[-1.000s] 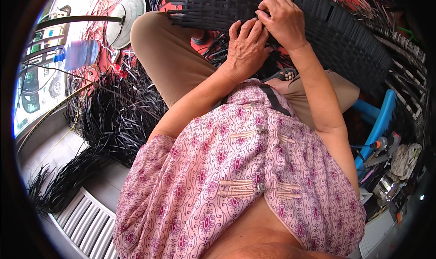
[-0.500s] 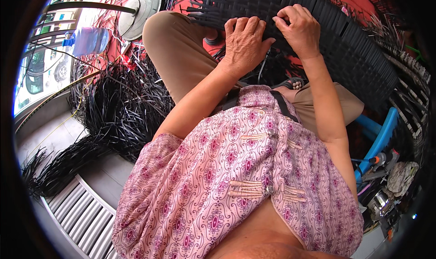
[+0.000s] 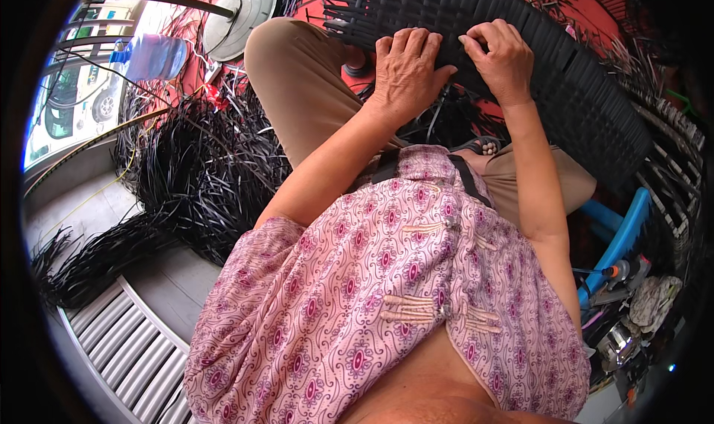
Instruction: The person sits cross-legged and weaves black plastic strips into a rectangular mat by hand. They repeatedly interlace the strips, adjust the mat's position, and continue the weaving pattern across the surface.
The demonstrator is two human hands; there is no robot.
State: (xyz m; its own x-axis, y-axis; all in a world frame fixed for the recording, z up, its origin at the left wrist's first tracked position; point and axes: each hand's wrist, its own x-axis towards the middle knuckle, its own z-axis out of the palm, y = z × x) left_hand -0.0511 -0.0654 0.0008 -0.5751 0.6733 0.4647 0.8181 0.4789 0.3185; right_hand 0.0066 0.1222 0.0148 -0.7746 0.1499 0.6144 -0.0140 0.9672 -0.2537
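A dark woven panel (image 3: 595, 100) of flat black plastic strips curves across in front of my knees, with loose strip ends at its left. My left hand (image 3: 407, 71) lies on its near edge, back of the hand up, fingers stretched forward and thumb spread to the right. To the right, my right hand (image 3: 504, 63) is closed at the same panel, thumb and forefinger drawn together. Whatever is between those fingertips is hidden; a thin black strip there cannot be made out for certain.
A big heap of loose black strips (image 3: 201, 164) lies to my left, by a slatted silver-grey seat (image 3: 123, 346). A round grey base with a pole (image 3: 242, 18) and a blue water bottle (image 3: 158, 57) stand beyond. At right are a blue plastic stool (image 3: 628, 234) and scattered tools (image 3: 621, 275).
My view has shifted a little, so most things sit slightly differently in the picture. Both hands stay at the panel's near edge in nearly the same pose.
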